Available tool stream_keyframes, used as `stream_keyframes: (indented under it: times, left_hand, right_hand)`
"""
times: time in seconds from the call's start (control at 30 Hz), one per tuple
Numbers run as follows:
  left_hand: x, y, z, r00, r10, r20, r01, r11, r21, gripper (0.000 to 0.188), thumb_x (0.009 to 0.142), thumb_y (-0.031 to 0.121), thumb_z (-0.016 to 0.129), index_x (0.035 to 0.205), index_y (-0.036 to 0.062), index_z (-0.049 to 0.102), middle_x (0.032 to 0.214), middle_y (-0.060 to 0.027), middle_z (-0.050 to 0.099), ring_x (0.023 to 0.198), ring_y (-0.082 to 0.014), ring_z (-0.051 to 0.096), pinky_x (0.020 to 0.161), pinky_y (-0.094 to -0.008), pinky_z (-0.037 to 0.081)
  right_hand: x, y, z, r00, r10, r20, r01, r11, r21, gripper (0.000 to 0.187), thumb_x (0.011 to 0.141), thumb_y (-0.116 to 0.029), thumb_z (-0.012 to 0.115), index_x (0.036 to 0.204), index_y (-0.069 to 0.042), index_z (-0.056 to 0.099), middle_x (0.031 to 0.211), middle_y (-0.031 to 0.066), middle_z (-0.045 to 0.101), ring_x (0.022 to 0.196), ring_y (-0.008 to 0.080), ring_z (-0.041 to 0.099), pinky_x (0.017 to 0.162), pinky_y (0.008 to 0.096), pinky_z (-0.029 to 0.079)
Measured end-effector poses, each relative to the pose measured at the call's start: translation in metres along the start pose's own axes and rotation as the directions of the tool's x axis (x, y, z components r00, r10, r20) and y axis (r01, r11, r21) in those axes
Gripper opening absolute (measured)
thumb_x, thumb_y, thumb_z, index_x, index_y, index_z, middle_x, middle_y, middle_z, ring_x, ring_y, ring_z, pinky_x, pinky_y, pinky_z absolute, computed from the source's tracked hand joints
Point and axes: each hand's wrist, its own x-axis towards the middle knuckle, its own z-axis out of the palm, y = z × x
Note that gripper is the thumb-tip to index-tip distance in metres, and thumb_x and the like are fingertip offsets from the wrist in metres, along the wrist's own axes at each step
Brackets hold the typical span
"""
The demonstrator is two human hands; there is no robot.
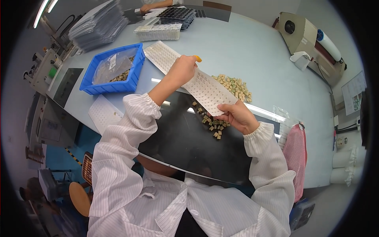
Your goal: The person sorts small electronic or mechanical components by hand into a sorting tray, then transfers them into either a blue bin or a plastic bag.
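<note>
A long white sheet (211, 89) with rows of small squarish marks slants across the middle, its far end reaching up to the left. My left hand (181, 71) is closed over its middle and hides part of it; an orange cover shows on one fingertip. At the near end, my right hand (239, 116) pinches the sheet's corner, thumb on top. Beyond the sheet lies a heap of small tan and greenish block-like pieces (237, 87). More such loose pieces (215, 124) are scattered under and below the near end, on a black mat (177, 134).
To the left stands a blue bin (112, 87) with a clear bag and more pieces. Another white sheet (103, 112) lies nearby. Stacked plastic sheets (98, 25), black trays (177, 15) and another person's hand (148, 7) are at the back. A beige machine (296, 33) and pink mesh cloth (295, 154) are right.
</note>
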Motion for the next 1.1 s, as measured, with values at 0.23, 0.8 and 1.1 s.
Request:
stream_keyframes:
  times: [0.23, 0.8, 1.1]
  left_hand:
    - [-0.004, -0.002, -0.005, 0.985, 0.172, 0.003, -0.170, 0.970, 0.171, 0.015, 0.079, 0.005, 0.055, 0.090, -0.0020, 0.064, 0.077, -0.0190, 0.063, 0.074, -0.0339, 0.062, 0.067, -0.0402, 0.050]
    - [-0.019, 0.022, -0.004, 0.973, 0.214, 0.082, -0.216, 0.976, 0.014, 0.015, 0.077, 0.007, 0.061, 0.088, -0.0022, 0.065, 0.077, -0.0157, 0.065, 0.071, -0.0300, 0.062, 0.068, -0.0359, 0.050]
    - [-0.020, 0.020, -0.014, 0.980, 0.130, 0.150, -0.096, 0.972, -0.216, 0.021, 0.075, 0.005, 0.064, 0.095, -0.0024, 0.065, 0.079, -0.0138, 0.067, 0.072, -0.0233, 0.066, 0.070, -0.0300, 0.051]
  right_hand:
    - [-0.009, -0.002, 0.011, 0.994, 0.030, 0.104, -0.041, 0.994, 0.099, 0.042, 0.085, 0.003, 0.050, 0.125, 0.008, 0.037, 0.112, 0.0205, 0.057, 0.093, 0.0298, 0.064, 0.076, 0.0303, 0.057]
    - [0.006, 0.011, 0.004, 0.986, -0.164, -0.038, 0.157, 0.979, -0.132, 0.029, 0.089, -0.006, 0.051, 0.109, 0.015, 0.047, 0.100, 0.0182, 0.060, 0.084, 0.0220, 0.064, 0.067, 0.0300, 0.056]
    - [0.008, 0.012, 0.004, 0.952, -0.279, -0.126, 0.220, 0.910, -0.352, 0.021, 0.087, -0.009, 0.052, 0.096, 0.010, 0.057, 0.080, 0.0086, 0.063, 0.066, 0.0116, 0.059, 0.054, 0.0258, 0.046]
